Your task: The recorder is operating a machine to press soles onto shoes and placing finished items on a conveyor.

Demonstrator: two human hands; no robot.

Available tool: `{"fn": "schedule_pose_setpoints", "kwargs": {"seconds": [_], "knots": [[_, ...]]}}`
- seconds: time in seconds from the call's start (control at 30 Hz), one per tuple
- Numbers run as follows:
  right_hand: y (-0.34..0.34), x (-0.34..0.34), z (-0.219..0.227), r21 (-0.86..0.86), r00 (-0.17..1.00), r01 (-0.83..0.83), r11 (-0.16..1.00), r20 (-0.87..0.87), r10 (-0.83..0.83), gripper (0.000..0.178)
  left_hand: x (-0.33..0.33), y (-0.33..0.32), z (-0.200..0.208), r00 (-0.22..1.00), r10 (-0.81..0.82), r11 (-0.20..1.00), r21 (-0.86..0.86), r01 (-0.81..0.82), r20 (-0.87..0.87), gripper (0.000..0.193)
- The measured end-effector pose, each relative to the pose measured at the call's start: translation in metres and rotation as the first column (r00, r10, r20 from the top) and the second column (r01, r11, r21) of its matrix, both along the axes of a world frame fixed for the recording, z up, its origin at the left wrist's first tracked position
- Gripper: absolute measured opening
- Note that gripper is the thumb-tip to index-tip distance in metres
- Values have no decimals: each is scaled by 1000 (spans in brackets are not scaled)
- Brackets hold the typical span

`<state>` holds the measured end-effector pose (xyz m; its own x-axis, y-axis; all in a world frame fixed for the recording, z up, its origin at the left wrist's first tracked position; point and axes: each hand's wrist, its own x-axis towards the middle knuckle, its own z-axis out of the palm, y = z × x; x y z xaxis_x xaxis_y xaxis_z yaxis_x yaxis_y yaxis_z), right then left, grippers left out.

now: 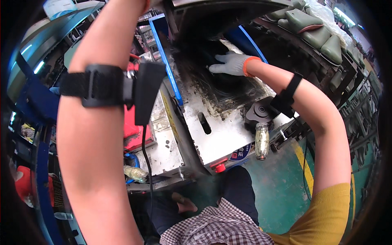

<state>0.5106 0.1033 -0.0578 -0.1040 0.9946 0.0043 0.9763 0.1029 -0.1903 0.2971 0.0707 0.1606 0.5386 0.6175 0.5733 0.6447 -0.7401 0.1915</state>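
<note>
My right hand [232, 64], in a white knit glove with an orange cuff, reaches over the dark, grimy bed [228, 92] of a press-like machine. Its fingers are stretched out and apart, and nothing shows in them. Whether they touch the bed, I cannot tell. Above it, a heavy dark upper block [228, 16] is raised. My left arm [96, 134] stretches up past the block's left side. Only an orange cuff edge shows at the picture's top, and the left fingers are hidden.
Blue rails [166, 61] flank the bed. On the white front plate [220, 141] are a slot, a tape-wrapped handle [261, 141] and a red button [219, 167]. Green shoe-shaped pieces [306, 22] lie on a rack at the right. A red box [134, 126] stands left.
</note>
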Motion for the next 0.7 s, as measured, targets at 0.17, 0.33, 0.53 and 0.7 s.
{"fn": "schedule_pose_setpoints", "kwargs": {"seconds": [0.17,0.33,0.53,0.7], "knots": [[-97,-6,25,64,986,-159,985,63,155,63,0,17,-27,952,106,991,109,-78,-286,39],[-225,-33,9,477,946,-252,842,-62,318,33,9,-1,-117,992,91,988,-129,-79,84,55],[-278,-49,-54,585,967,-123,802,-110,228,27,12,-58,-217,967,219,960,-208,-190,130,69],[-274,-45,-67,730,964,-129,671,-67,258,31,13,-63,-280,952,307,952,-4,-307,-10,71]]}}
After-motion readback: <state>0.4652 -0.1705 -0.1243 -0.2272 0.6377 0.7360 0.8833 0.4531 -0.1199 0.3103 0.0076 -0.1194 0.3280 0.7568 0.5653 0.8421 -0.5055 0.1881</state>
